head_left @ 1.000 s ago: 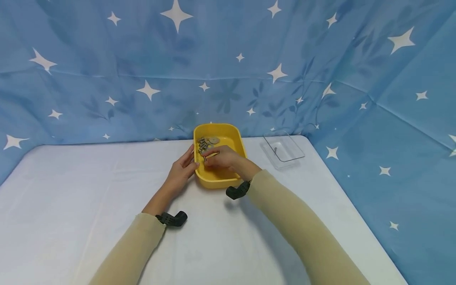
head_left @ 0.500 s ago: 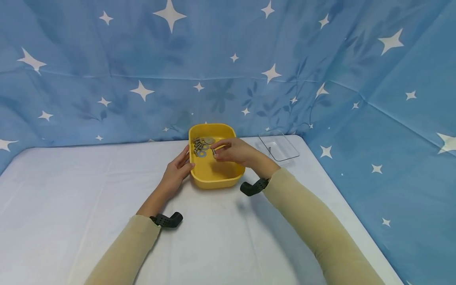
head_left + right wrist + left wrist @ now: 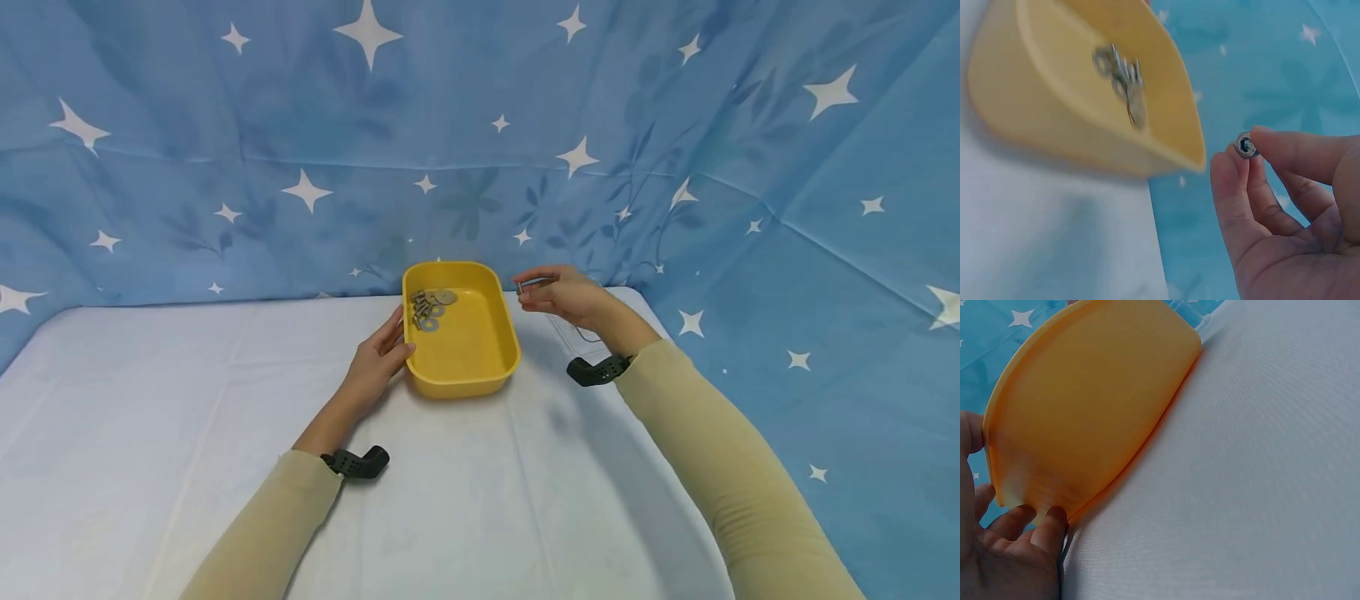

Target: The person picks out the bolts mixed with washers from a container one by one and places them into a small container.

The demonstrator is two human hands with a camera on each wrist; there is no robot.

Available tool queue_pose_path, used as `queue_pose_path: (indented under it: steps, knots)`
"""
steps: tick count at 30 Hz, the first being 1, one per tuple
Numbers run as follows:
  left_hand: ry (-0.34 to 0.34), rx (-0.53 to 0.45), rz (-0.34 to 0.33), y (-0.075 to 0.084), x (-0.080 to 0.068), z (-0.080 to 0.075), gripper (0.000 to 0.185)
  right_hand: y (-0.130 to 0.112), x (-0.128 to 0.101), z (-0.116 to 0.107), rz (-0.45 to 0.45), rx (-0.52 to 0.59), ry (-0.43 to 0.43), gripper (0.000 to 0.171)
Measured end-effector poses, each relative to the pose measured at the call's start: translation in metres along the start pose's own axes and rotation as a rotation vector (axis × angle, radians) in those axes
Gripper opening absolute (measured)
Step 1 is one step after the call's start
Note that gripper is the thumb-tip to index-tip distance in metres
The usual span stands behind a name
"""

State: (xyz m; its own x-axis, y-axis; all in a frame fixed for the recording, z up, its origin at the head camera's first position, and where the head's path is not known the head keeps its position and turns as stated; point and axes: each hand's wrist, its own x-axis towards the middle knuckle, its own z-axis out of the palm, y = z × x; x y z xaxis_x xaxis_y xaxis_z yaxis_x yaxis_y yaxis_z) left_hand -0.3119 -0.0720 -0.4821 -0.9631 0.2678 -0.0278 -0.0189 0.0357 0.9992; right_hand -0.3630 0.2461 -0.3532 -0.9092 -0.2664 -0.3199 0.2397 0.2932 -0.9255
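Right hand (image 3: 566, 296) pinches a bolt (image 3: 1246, 145); left hand (image 3: 375, 358) rests open against the yellow tray (image 3: 480, 379).

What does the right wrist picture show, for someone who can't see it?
The right hand pinches a small metal bolt between thumb and fingers, held in the air. Behind it, a blurry yellow tray holding a few metal pieces sits on a white table before a blue starry cloth.
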Motion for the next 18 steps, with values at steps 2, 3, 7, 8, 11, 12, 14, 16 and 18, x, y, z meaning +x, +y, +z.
queue_pose_path:
  steps: [2,3,7,8,11,12,14,16,18]
  knots:
    - [-0.001,0.006,0.006,-0.001,0.0,-0.001,0.07,0.001,-0.001,-0.012,0.007,-0.03,0.035,0.047]
    - [0.001,0.006,0.005,-0.001,0.001,-0.001,0.07,0.001,-0.001,-0.018,0.013,-0.04,0.052,0.046]
    - [0.004,0.003,0.001,-0.002,0.002,-0.001,0.07,0.005,-0.001,-0.042,0.036,-0.055,0.116,0.048]
    - [0.004,-0.002,0.001,-0.002,0.002,-0.001,0.07,0.006,-0.002,-0.047,0.042,-0.055,0.128,0.049]
    - [0.001,-0.011,0.003,-0.003,0.002,-0.001,0.069,0.011,-0.003,-0.059,0.052,-0.054,0.148,0.052]
    - [0.0,-0.014,0.003,-0.003,0.001,-0.001,0.069,0.013,-0.003,-0.063,0.057,-0.055,0.154,0.053]
    - [0.0,-0.015,-0.001,-0.003,0.001,-0.001,0.069,0.019,-0.002,-0.068,0.065,-0.063,0.159,0.054]
    - [0.001,-0.015,-0.006,-0.002,0.001,-0.001,0.069,0.025,0.0,-0.073,0.079,-0.072,0.171,0.055]
    - [0.003,-0.017,-0.01,-0.002,0.001,0.0,0.07,0.033,0.003,-0.077,0.094,-0.089,0.178,0.055]
